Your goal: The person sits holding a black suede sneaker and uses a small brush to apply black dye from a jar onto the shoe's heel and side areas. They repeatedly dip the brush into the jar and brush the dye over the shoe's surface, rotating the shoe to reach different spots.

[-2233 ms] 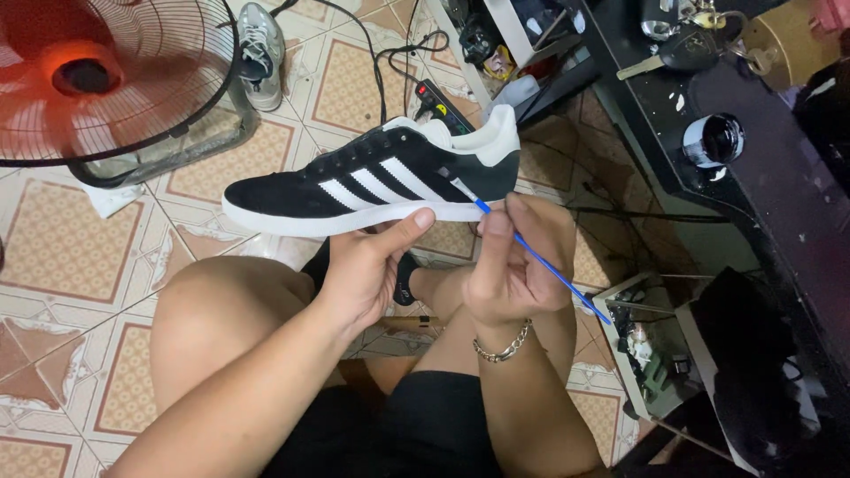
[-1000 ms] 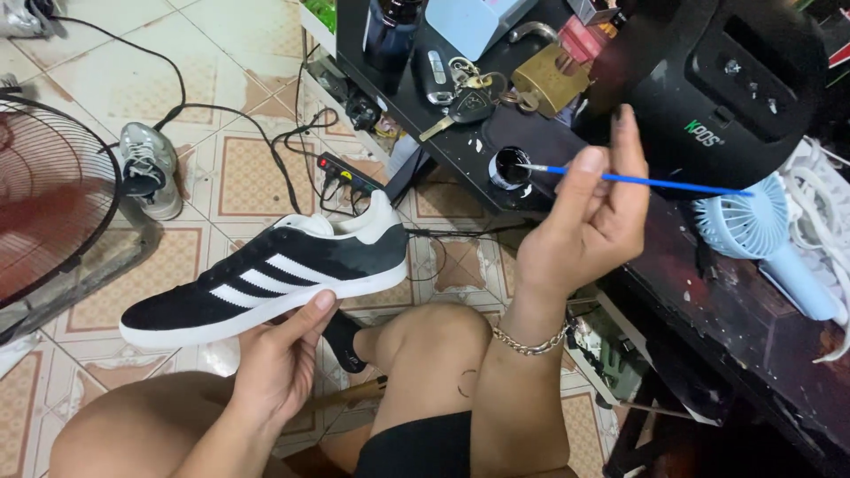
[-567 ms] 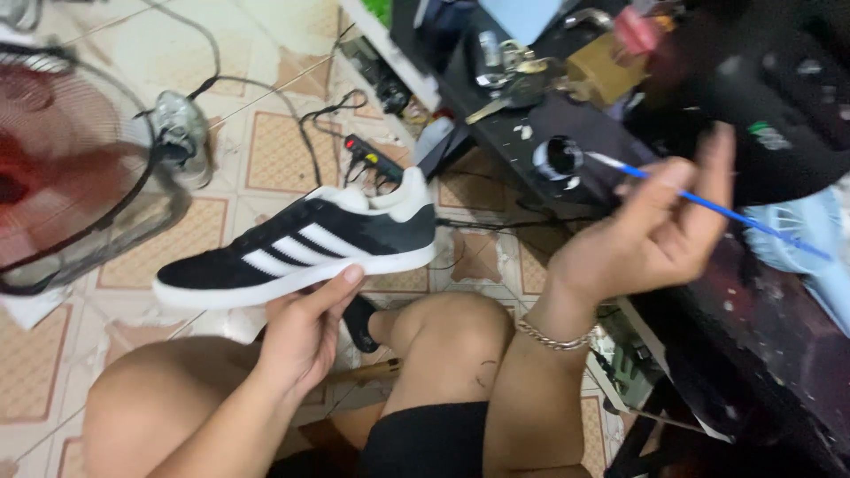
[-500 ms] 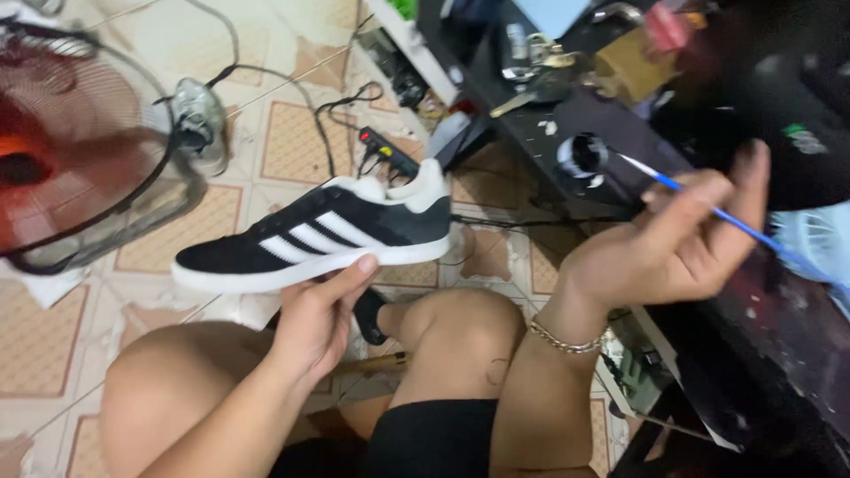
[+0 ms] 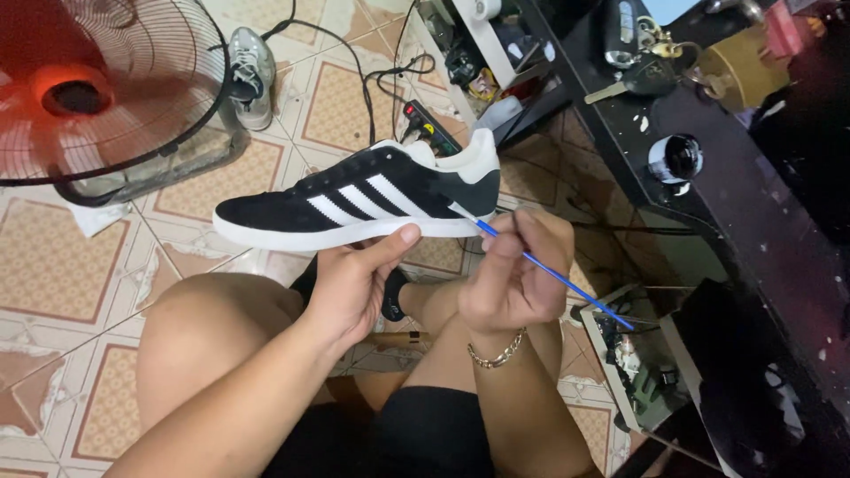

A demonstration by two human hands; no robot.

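Note:
A black suede sneaker [image 5: 354, 196] with three white stripes, a white sole and a white heel tab is held level above my knees. My left hand [image 5: 354, 283] grips it from below, thumb pressed on the sole's edge. My right hand [image 5: 518, 274] pinches a thin blue-handled brush [image 5: 553, 270], whose tip touches the shoe's heel side just above the sole. A gold chain bracelet circles my right wrist.
A red floor fan [image 5: 97, 88] stands at the left on patterned tiles. A grey shoe [image 5: 252, 71], black cables and a power strip [image 5: 429, 133] lie beyond the sneaker. At right, a dark table [image 5: 753, 212] carries a small open paint jar [image 5: 675, 158], keys and clutter.
My right hand has swung back from the paint jar on the table and brought the brush tip down to the sneaker's heel. The view turned left, back over the shoe and fan.

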